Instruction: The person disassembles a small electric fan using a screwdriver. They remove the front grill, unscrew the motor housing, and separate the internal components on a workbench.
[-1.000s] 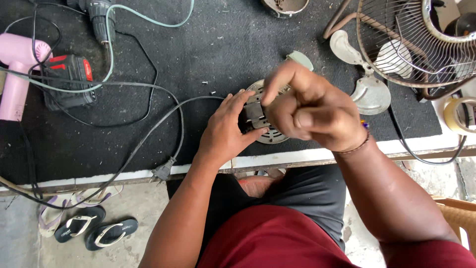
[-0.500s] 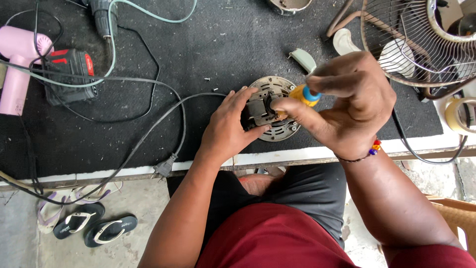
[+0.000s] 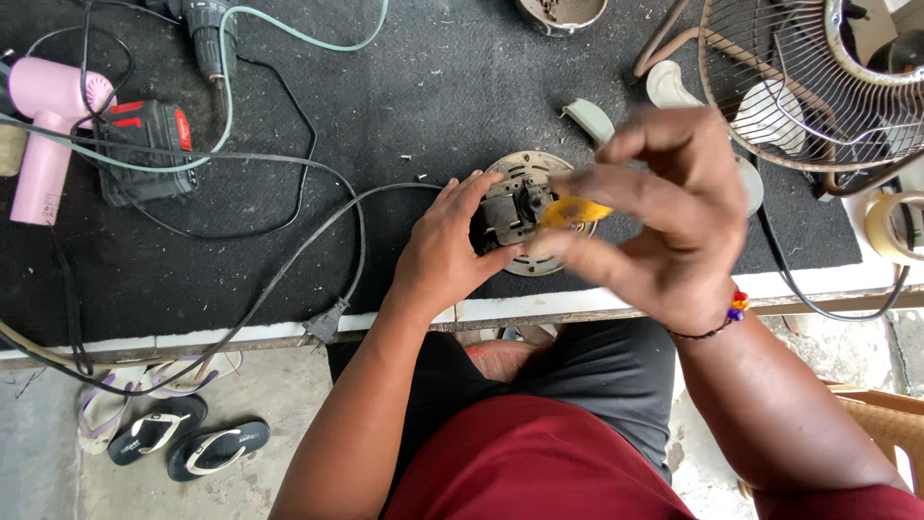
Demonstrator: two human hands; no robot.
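Two bare hands work over a wide black mat (image 3: 318, 260) that covers the bench top, and the mat is the biggest thing in sight. At its far right corner lies a round wire fan guard (image 3: 818, 87), with white fan blades (image 3: 765, 111) showing through and below its mesh. Grey and black cables (image 3: 289, 193) loop across the left half of the mat, one ending in a plug (image 3: 325, 323) at the near edge. Far left sits a pink hair dryer (image 3: 48, 125), and just beside it a black and red battery pack (image 3: 144, 149); a cordless drill (image 3: 207, 34) lies above them. Below the bench, on the concrete floor, rest dark flip-flops (image 3: 188, 443). Near the middle of the mat stands a round metal fan motor (image 3: 525, 212). The left hand (image 3: 448, 250) lies against the motor's left side, fingers spread and curled lightly around its rim, thumb at its lower edge. The right hand (image 3: 664, 217) hovers just over the motor's right side, blurred, with its fingers pinched closed around the yellow handle of a screwdriver (image 3: 573, 210) that points at the motor's centre. A beaded bracelet (image 3: 727, 318) circles the right wrist. A roll of tape (image 3: 895, 226) sits at the far right edge.
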